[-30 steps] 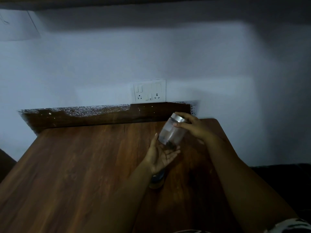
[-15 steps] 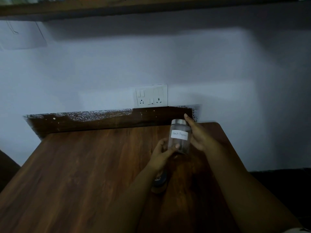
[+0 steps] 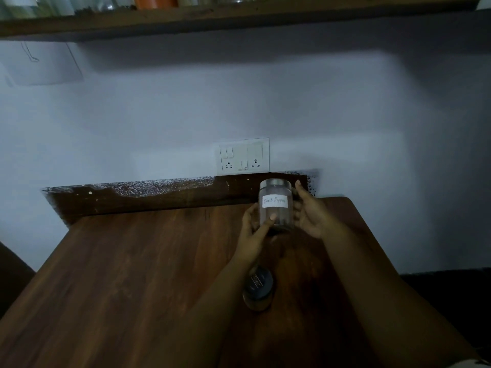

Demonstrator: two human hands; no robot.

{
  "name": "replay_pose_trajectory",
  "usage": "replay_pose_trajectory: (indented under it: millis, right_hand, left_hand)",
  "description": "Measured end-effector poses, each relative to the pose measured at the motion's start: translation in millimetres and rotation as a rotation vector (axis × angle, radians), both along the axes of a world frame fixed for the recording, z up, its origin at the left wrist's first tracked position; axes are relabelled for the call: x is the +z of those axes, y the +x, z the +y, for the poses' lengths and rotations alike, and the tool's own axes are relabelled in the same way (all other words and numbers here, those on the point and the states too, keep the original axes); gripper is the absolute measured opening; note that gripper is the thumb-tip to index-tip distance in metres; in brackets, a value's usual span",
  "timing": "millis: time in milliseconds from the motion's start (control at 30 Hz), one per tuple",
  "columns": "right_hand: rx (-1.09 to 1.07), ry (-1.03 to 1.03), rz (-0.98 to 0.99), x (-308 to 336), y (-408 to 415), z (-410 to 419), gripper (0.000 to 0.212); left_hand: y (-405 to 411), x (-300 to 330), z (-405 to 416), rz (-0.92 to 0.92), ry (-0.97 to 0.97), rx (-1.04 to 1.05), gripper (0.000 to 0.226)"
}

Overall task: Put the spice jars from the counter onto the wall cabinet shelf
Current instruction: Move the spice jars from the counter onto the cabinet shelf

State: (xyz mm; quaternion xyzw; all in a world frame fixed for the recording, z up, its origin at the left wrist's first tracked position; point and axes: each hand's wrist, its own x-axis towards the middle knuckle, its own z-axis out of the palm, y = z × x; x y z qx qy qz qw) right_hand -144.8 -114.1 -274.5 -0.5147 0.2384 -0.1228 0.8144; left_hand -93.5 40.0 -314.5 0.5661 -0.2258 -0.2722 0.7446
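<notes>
A clear glass spice jar (image 3: 276, 193) with a silver lid and a white label reading "Black Pepper" is held upright above the back right of the wooden counter (image 3: 132, 274). My left hand (image 3: 255, 229) grips its lower left side, thumb across the front. My right hand (image 3: 310, 213) holds its right side, fingers behind. A second jar with a dark lid (image 3: 259, 288) stands on the counter beneath my left forearm, partly hidden by it. The wooden wall shelf (image 3: 239, 17) runs along the top edge.
Several jars and containers, one orange (image 3: 155, 1), stand on the shelf, mostly cut off by the frame. A white switch and socket plate (image 3: 244, 155) is on the wall behind the counter. A dark backsplash strip (image 3: 159, 195) lines the counter's rear edge.
The jar went from tilted to upright, its label now facing me. My left hand closed onto its lower side. The view tipped up, revealing more of the shelf.
</notes>
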Motion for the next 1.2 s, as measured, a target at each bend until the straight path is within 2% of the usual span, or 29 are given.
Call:
replay_pose_trajectory:
  millis: [167,367,700,833,933,1100,1200]
  right_hand:
    - [0.151,-0.081,-0.072,-0.9,2.4,4.0,0.064]
    - [0.116,-0.123,-0.155,17.7,20.7,14.4,0.082]
    - [0.057,-0.214,-0.222,56.6,36.0,34.5,0.074]
    - [-0.013,-0.24,-0.235,73.1,41.3,44.1,0.071]
    - [-0.055,-0.398,-0.218,87.8,45.4,53.5,0.07]
    - [-0.151,-0.592,-0.274,129.1,38.1,61.2,0.086]
    - [-0.216,-0.666,-0.33,163.4,26.6,55.8,0.08]
  left_hand:
    - [22.0,19.2,4.5,0.07,-0.05,-0.035,0.056]
    - [56.6,41.6,19.4,0.009,-0.059,-0.113,0.061]
    - [86.0,81.3,31.0,-0.163,-0.018,-0.158,0.065]
    - [95.1,98.9,34.6,-0.269,0.017,-0.159,0.076]
    - [99.9,117.9,34.0,-0.322,0.003,-0.129,0.08]
    - [98.8,159.6,30.8,-0.456,-0.069,-0.103,0.069]
    - [93.5,192.9,23.6,-0.538,-0.12,-0.098,0.066]
